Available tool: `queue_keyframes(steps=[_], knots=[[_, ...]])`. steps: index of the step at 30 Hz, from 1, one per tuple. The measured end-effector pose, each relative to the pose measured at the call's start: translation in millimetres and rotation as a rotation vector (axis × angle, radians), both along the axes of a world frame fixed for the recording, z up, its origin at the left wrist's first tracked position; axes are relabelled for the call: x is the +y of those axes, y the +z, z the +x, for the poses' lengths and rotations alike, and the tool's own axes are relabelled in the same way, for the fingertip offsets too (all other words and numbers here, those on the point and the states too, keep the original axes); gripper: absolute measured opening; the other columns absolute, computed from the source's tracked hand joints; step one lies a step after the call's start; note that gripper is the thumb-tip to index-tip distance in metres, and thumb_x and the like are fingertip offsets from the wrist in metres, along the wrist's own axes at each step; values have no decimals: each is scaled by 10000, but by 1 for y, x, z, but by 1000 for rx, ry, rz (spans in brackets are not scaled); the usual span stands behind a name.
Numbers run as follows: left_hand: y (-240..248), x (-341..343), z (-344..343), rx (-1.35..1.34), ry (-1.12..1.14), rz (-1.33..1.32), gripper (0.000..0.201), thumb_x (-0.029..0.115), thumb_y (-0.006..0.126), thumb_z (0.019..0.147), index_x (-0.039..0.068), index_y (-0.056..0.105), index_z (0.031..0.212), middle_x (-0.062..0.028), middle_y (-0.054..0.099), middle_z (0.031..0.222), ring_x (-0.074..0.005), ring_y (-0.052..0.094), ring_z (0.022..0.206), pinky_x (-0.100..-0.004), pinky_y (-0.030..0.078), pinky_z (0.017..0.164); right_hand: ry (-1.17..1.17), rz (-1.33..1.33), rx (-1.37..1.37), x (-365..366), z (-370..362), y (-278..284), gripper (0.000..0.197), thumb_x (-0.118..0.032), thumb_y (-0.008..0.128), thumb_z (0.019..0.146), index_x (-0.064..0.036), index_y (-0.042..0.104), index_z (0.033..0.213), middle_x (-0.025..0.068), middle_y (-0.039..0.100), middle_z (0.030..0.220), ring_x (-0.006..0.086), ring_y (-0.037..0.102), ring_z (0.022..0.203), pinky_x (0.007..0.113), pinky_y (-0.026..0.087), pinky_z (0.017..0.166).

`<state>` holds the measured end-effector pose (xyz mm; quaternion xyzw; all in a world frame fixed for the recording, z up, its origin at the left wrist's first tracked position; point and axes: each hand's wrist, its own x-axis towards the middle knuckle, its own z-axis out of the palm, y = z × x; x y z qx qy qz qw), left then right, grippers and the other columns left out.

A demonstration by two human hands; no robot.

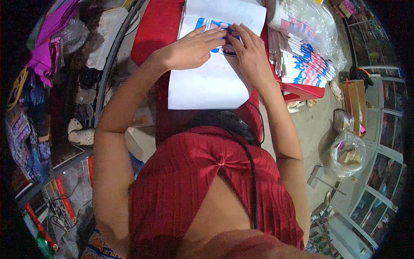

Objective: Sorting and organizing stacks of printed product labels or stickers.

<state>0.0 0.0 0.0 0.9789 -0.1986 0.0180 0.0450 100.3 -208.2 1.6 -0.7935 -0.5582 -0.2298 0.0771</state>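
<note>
A large white paper sheet (207,88) lies over the red table, its near end reaching toward my lap. Blue and pink print shows on a smaller printed piece (201,24) under my fingers; I cannot tell whether it is part of the sheet or lies on it. My left hand (194,48) rests flat across the print with its fingers stretched to the right. My right hand (251,52) presses down beside it, fingers apart and slightly bent. The fingertips of both hands nearly meet. Neither hand grips anything.
On the red table (153,32), at the right, sits a stack of folded printed papers (308,64). A clear plastic bag (299,19) lies behind it. White clogs (82,136) are at the left, and an open plastic bag (347,155) stands on the floor at the right.
</note>
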Motion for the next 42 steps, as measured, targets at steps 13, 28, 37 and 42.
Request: queue_keyframes(steps=[13, 28, 37, 42], knots=[[-29, 21, 5, -202, 123, -102, 865, 695, 435, 935, 182, 200, 1589, -157, 80, 1659, -431, 27, 1514, -509, 25, 1226, 81, 105, 296, -5, 5, -1, 376, -115, 666, 847, -13, 647, 1208, 163, 599, 1304, 349, 573, 1189, 437, 455, 1014], [-9, 2, -9, -147, 216, 79, 607, 411, 414, 1053, 156, 246, 1577, -95, 177, 1649, -267, 137, 1527, -498, 97, 1230, 113, 132, 277, 10, 1, -8, 405, -145, 611, 899, 36, 577, 1260, 223, 548, 1374, 367, 486, 1326, 485, 395, 1080], [-4, 6, 1, -46, 175, -20, 581, 399, 449, 1039, 121, 324, 1534, -150, 174, 1640, -323, 129, 1523, -506, 100, 1231, 67, 62, 371, 16, 10, -12, 492, -288, 532, 933, 33, 494, 1304, 258, 468, 1445, 397, 394, 1401, 560, 284, 1155], [-9, 17, -5, -88, 270, -6, 752, 551, 540, 960, 185, 281, 1565, -150, 185, 1639, -353, 130, 1520, -534, 123, 1222, -82, 35, 269, -6, 14, -7, 559, -448, 507, 952, -33, 524, 1326, 267, 461, 1433, 397, 403, 1388, 579, 289, 1132]])
